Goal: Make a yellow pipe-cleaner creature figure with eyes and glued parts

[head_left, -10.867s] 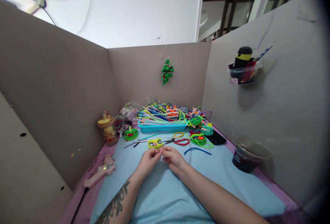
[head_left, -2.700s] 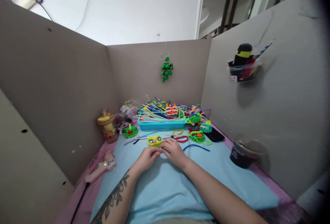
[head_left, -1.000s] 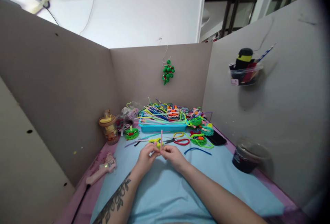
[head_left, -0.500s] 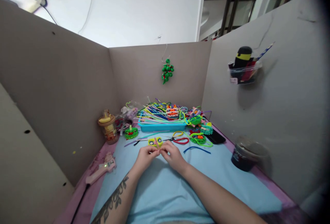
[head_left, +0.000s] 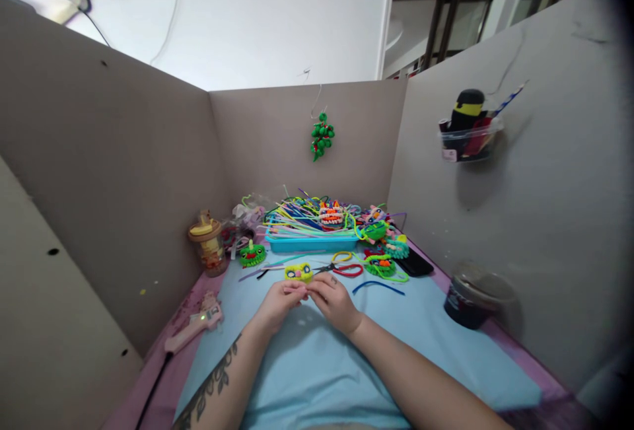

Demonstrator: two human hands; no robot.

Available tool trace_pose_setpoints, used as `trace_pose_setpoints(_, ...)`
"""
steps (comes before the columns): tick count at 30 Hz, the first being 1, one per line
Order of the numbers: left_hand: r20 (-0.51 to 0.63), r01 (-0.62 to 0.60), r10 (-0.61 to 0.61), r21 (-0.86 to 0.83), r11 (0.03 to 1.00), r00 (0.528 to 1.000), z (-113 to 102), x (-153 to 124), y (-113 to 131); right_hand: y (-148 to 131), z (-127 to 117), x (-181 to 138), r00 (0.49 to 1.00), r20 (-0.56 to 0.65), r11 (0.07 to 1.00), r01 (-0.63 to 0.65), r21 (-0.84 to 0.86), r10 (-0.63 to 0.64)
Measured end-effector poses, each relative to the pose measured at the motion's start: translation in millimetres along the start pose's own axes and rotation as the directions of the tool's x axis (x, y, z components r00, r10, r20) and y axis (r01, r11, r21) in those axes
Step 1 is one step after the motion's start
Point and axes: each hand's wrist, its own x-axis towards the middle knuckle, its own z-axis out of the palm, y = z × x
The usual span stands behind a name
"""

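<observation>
My left hand [head_left: 281, 304] and my right hand [head_left: 333, 300] meet over the blue cloth, fingertips pinched close together. Between them is a short pink pipe cleaner [head_left: 289, 290], mostly covered by the fingers; its full shape is hidden. Just behind the fingertips lies a yellow fuzzy pipe-cleaner piece [head_left: 298, 272] with two dark-ringed eyes. Red-and-yellow-handled scissors [head_left: 347, 270] rest beyond my right hand, blades pointing left. To the right is a bent dark blue pipe cleaner [head_left: 379, 286].
A blue tray [head_left: 312, 244] heaped with pipe cleaners stands at the back. Green fuzzy figures [head_left: 252, 255] sit on both sides. At left are a pink glue gun [head_left: 195, 327] and a lidded cup [head_left: 208, 248]; at right, a phone [head_left: 415, 263] and a dark tub [head_left: 468, 304]. Grey panels surround the table.
The pink pipe cleaner that stood up from between my fingertips no longer rises there; it now lies low along my left fingers. My right hand has turned slightly, staying close to the left.
</observation>
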Motion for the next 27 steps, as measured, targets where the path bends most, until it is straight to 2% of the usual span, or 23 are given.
trace_pose_setpoints(4,-0.098,-0.101,0.11,0.09,0.991,0.989,4,4,-6,-2,4,2,0.988,-0.074,0.986,-0.127,0.111,0.135)
trace_pose_setpoints(7,-0.13,-0.185,0.215,0.208,0.96,0.968,5,6,-9,-5,6,4,0.946,-0.094,0.929,-0.281,0.24,0.31)
trace_pose_setpoints(10,-0.129,-0.288,0.352,0.358,0.888,0.927,5,5,-9,-7,9,5,0.875,-0.032,0.816,-0.437,0.378,0.483)
trace_pose_setpoints(12,-0.111,-0.345,0.434,0.445,0.826,0.894,5,3,-9,-9,10,6,0.816,0.034,0.709,-0.521,0.475,0.577)
trace_pose_setpoints(14,-0.084,-0.39,0.497,0.512,0.765,0.864,4,1,-9,-11,11,7,0.763,0.09,0.603,-0.572,0.556,0.64)
trace_pose_setpoints(16,-0.06,-0.43,0.553,0.561,0.708,0.831,5,0,-9,-11,12,7,0.738,0.119,0.544,-0.586,0.601,0.664)
trace_pose_setpoints(19,-0.054,-0.459,0.613,0.612,0.644,0.788,6,1,-11,-9,14,7,0.728,0.124,0.507,-0.579,0.638,0.675)
trace_pose_setpoints(22,-0.069,-0.454,0.625,0.626,0.634,0.778,8,2,-12,-4,18,6,0.713,0.101,0.477,-0.561,0.677,0.694)
trace_pose_setpoints(25,-0.105,-0.425,0.588,0.59,0.686,0.802,9,2,-11,1,20,2,0.729,0.055,0.516,-0.534,0.669,0.683)
trace_pose_setpoints(27,-0.154,-0.364,0.508,0.529,0.767,0.847,9,3,-10,2,20,-1,0.768,0.016,0.613,-0.524,0.592,0.64)
